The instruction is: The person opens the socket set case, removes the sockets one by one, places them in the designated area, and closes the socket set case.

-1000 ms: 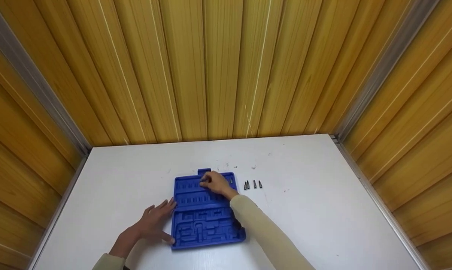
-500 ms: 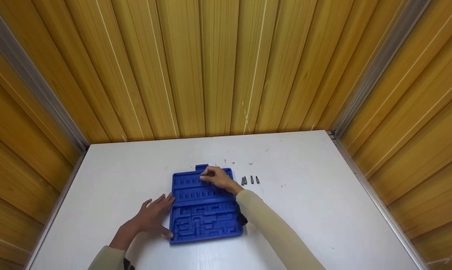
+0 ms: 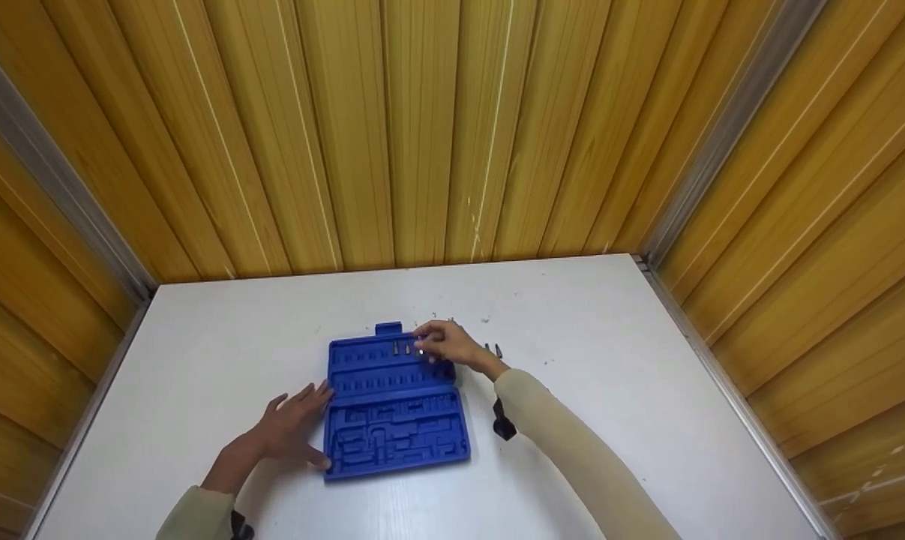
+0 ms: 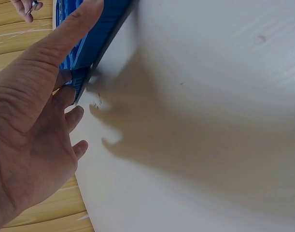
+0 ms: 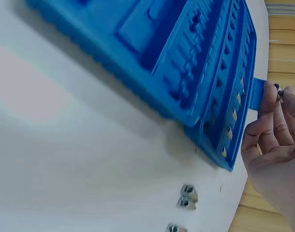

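An open blue plastic case (image 3: pixel 396 435) with moulded slots lies on the white table. My left hand (image 3: pixel 291 424) has its fingers spread along the case's left side, with thumb and fingertips touching the rim. In the left wrist view, that hand's thumb (image 4: pixel 72 29) lies over the case edge. My right hand (image 3: pixel 452 343) is above the case's upper right part. Between its thumb and forefinger it pinches a small metal bit socket (image 5: pixel 278 91), largely covered by the fingers. Two dark bit sockets (image 3: pixel 401 348) sit in the upper row, and several show there in the right wrist view.
Right of the case, more bit sockets (image 3: pixel 493 350) stand on the white table (image 3: pixel 587 390), some hidden by my right hand. Small dark specks lie behind the case. Yellow wood-look panels (image 3: pixel 415 135) rise at the back and sides.
My right hand has moved a little right along the upper row, uncovering two bit sockets in their slots. The left hand stays at the case's left rim. The head view has shifted slightly.
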`<act>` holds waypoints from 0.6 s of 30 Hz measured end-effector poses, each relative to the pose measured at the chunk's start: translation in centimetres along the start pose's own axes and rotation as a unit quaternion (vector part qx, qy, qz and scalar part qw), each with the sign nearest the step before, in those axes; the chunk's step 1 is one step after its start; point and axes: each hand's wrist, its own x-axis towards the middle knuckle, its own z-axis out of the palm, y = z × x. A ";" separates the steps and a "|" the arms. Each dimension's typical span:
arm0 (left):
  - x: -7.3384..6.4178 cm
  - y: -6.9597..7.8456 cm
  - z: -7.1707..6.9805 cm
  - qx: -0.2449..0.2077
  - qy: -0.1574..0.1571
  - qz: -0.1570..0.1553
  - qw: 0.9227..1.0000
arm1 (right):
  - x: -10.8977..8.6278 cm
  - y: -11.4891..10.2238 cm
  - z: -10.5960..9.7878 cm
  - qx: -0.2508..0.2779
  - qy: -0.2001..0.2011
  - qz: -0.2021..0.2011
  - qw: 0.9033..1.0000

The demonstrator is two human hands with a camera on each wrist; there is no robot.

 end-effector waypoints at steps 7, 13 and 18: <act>-0.3 -0.3 -0.2 -0.012 0.002 0.002 1.000 | -1.5 1.1 -2.8 -0.012 0.030 0.024 0.999; -0.3 -0.3 -0.1 -0.015 -0.001 -0.002 1.000 | -3.1 2.4 -4.9 0.014 0.041 0.029 0.999; -0.4 0.0 -0.1 -0.018 -0.009 -0.012 1.000 | -4.1 3.3 -6.4 0.004 0.055 0.055 0.997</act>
